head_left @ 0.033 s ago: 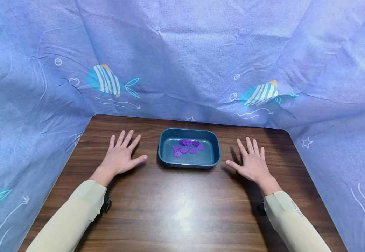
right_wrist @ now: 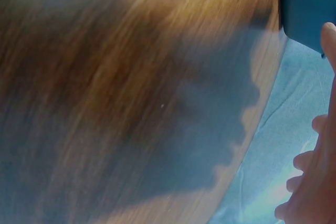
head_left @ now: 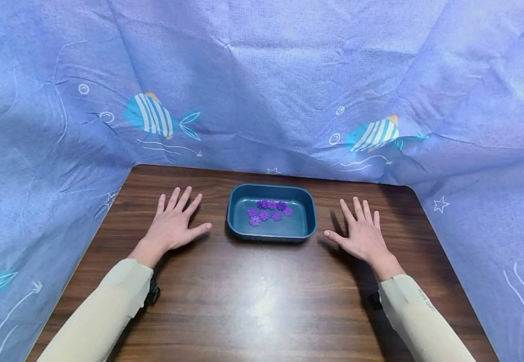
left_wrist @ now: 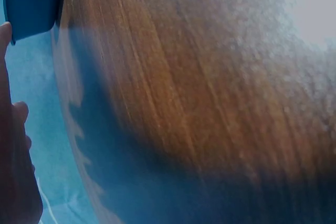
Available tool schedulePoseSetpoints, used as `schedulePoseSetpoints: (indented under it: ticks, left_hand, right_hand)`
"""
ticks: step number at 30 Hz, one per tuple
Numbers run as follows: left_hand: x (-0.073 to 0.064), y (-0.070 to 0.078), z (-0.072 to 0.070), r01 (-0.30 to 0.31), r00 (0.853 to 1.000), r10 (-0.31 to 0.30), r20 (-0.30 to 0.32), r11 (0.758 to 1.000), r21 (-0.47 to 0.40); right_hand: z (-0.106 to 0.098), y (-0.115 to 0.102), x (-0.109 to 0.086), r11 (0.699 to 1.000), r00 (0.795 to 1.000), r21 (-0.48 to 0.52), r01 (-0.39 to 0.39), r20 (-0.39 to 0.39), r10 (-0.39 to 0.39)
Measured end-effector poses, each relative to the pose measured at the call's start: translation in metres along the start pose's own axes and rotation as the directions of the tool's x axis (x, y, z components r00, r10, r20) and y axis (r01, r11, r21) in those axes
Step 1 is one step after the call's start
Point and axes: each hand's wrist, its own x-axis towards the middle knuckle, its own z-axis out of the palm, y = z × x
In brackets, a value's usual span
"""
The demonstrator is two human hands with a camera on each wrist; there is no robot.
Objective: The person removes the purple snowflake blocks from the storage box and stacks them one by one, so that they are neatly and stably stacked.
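A dark teal rectangular tub (head_left: 272, 236) sits toward the far side of the table. On its floor lie several small purple discs (head_left: 264, 215) with notched, flower-like edges, some overlapping. To the left of the tub, my left hand (head_left: 171, 226) is spread palm down with nothing in it. My right hand (head_left: 362, 236) is spread likewise on the other side, its thumb pointing at the tub's right wall. Both hands are apart from the tub. In the wrist views, the left hand (left_wrist: 18, 171) and right hand (right_wrist: 317, 182) show edge-on, with shadows cast on the wood.
The brown wood-grain table (head_left: 262, 291) has rounded far corners and a glare spot near its front. Blue fabric (head_left: 262, 90) printed with striped fish hangs behind it and along both sides. A dark wrist device (head_left: 152, 292) shows under the left sleeve.
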Motion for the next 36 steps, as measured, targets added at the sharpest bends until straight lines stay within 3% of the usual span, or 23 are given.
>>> schedulePoseSetpoints:
  ticks: [24,30,36]
  left_hand:
    - [0.000,0.001,-0.005,0.004,1.000,-0.004,-0.009,1.000,-0.002]
    - [0.003,0.006,-0.009,-0.001,0.998,-0.002,-0.062,0.999,-0.038]
    - [0.002,0.012,-0.015,0.018,0.992,-0.031,-0.121,0.994,-0.110]
  right_hand:
    - [-0.009,-0.004,0.002,1.000,0.999,0.028,0.004,0.042,-0.006]
    - [-0.015,-0.008,0.003,0.998,0.999,0.053,0.031,0.019,-0.032]
    - [-0.022,-0.017,0.011,0.989,0.994,0.100,0.111,-0.029,-0.108]
